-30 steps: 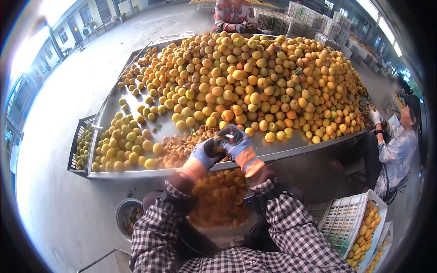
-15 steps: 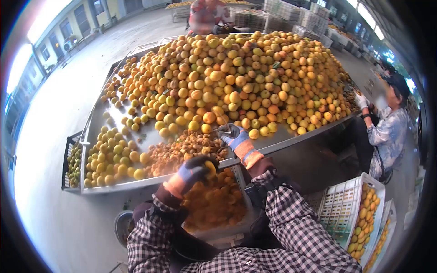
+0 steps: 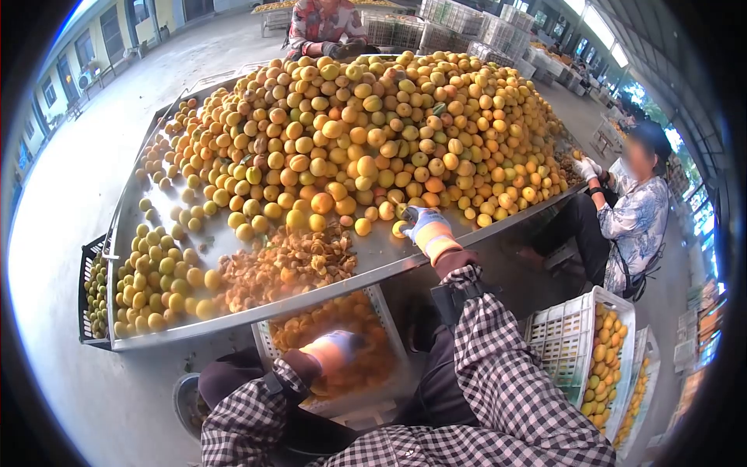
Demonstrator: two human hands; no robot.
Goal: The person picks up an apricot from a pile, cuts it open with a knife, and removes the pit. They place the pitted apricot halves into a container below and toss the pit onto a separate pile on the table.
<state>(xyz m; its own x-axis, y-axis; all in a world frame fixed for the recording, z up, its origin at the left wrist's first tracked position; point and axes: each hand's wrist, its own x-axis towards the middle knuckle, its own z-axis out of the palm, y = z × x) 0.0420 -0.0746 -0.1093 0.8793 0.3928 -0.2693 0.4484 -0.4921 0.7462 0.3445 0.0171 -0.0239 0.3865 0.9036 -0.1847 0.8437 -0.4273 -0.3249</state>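
Observation:
My right hand (image 3: pixel 428 227), in a grey, blue and orange glove, reaches over the near edge of a metal table (image 3: pixel 381 261). Its fingers curl around an apricot (image 3: pixel 399 229) at the foot of a large heap of apricots (image 3: pixel 366 132). My left hand (image 3: pixel 340 350), gloved alike, is lower, over a white crate (image 3: pixel 387 315) of split orange fruit pieces (image 3: pixel 366 373). Motion smears its fingers, so I cannot see whether they hold anything. A pile of wrinkled brown-orange pieces (image 3: pixel 288 265) lies on the table between the hands and the heap.
Yellow-green apricots (image 3: pixel 156 280) are grouped at the table's left end, beside a black crate (image 3: pixel 95 296). White crates of fruit (image 3: pixel 576 342) stand at my right, a bucket (image 3: pixel 187 405) at my left. One person (image 3: pixel 634 210) sits right; another (image 3: pixel 327 27) is across the table.
My left hand has dropped from the table edge to over the crate, and the yellow fruit it held no longer shows. My right hand has moved right to an apricot. The view has shifted.

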